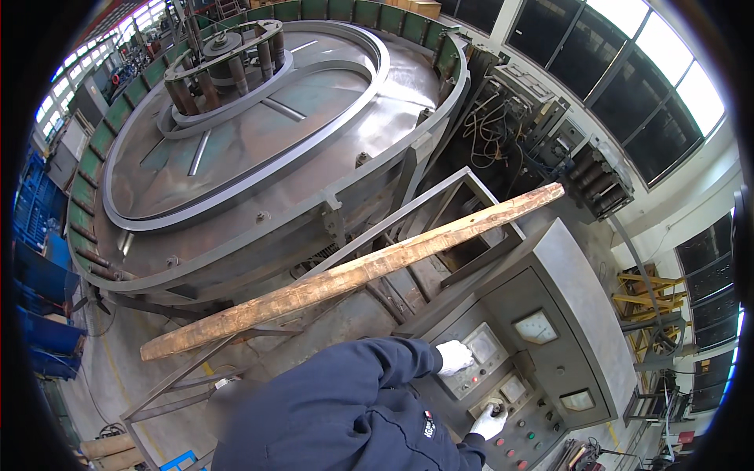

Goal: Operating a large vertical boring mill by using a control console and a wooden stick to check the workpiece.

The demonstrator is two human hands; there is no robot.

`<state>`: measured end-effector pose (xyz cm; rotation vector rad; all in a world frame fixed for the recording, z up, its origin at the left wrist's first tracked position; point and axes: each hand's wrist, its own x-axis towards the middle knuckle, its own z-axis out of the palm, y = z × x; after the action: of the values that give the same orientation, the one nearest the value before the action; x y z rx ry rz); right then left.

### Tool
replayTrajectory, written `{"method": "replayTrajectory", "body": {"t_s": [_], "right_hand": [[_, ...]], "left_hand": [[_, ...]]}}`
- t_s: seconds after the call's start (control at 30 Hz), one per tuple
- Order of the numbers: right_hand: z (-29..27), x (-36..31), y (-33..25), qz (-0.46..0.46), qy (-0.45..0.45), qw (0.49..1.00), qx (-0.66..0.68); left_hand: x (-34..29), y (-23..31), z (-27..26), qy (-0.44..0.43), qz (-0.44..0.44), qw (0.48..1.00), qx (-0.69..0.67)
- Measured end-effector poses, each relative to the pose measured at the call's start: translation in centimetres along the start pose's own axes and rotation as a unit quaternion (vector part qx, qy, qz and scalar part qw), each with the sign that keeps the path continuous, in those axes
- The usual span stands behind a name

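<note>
My left hand [454, 357], in a white glove, is closed against the upper instrument plate [488, 359] of a grey control console [585, 294]. The glove hides whatever lies under its fingers. Lower on the sloping panel, my right hand [488, 424], also white-gloved, has its fingers closed round a knob [495, 403]. A small meter [513, 389] sits just above that knob. Red and green push buttons [531, 435] dot the panel beside the right hand. Two larger gauges [536, 326] are set in the console's upright face. Dark blue sleeves cover both my arms.
A long wooden beam [353, 275] crosses in front of the console over a metal frame [385, 229]. Beyond it lies a large round steel machine [236, 184] with a raised ring. Cables [491, 125] hang at the right; yellow metal stands [648, 302] are behind the console.
</note>
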<state>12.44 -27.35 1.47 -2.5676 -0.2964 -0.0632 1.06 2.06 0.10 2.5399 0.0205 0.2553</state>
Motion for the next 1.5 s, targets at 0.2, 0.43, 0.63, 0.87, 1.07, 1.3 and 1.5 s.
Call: {"method": "replayTrajectory", "body": {"t_s": [0.2,0.43,0.63,0.87,1.07,1.3,1.5], "right_hand": [[0.0,-0.4,-0.4,0.01,0.019,1.0,0.003],[-0.5,-0.5,-1.1,0.017,0.012,1.0,0.001],[-0.5,-0.5,-1.3,0.023,0.011,1.0,0.005],[-0.2,-0.4,-0.9,0.02,0.012,1.0,0.006],[-0.3,-0.5,-0.8,0.02,0.012,1.0,0.017],[-0.1,-0.4,-0.7,0.016,0.011,1.0,0.019],[0.1,-0.2,0.0,0.03,0.003,0.999,0.026]], "left_hand": [[0.1,0.3,-0.6,-0.002,0.008,1.0,0.004],[0.2,0.2,-0.7,-0.013,0.004,1.0,0.005],[0.1,0.5,-1.2,-0.011,0.004,1.0,-0.002],[0.0,0.4,-1.5,-0.013,0.007,1.0,0.0],[0.0,0.3,-1.1,-0.006,0.007,1.0,0.005],[-0.1,0.3,-1.2,-0.003,0.01,1.0,0.004],[0.1,0.4,-1.5,-0.024,0.006,1.0,0.004]]}}
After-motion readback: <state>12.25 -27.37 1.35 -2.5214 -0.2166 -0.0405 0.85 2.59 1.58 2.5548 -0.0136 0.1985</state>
